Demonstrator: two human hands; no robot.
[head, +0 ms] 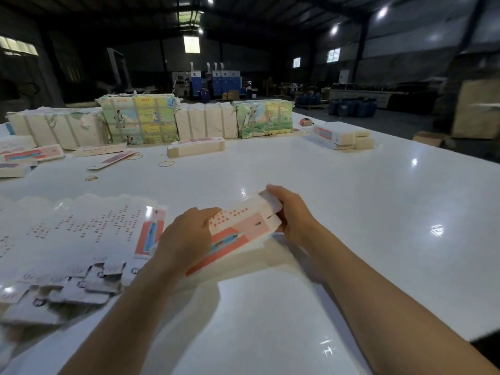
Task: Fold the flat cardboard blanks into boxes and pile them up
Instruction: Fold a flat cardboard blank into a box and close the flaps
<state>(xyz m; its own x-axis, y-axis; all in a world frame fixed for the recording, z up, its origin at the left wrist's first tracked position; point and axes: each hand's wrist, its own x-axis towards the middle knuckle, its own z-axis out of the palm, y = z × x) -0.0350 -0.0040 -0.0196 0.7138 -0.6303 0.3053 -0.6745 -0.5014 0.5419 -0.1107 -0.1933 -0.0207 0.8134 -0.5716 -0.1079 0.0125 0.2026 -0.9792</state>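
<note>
1. Two hands hold one cardboard blank point(238, 231) just above the white table point(351, 198), near its centre.
2. Left hand point(186, 236) grips the blank's eight o'clock end, fingers curled over it.
3. Right hand point(290, 212) clasps the two o'clock end, fingers wrapped round.
4. Fanned flat blanks point(75, 234) lie at nine o'clock.

Pink-printed box point(238, 231), seemingly half-folded, tilted above table beside fanned flat blanks point(75, 228).

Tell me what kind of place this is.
Probably a packaging workshop in a factory hall: wrapped bundles line a big white table, flat printed blanks lie fanned out, and blue machines stand under a dark steel roof.
</note>
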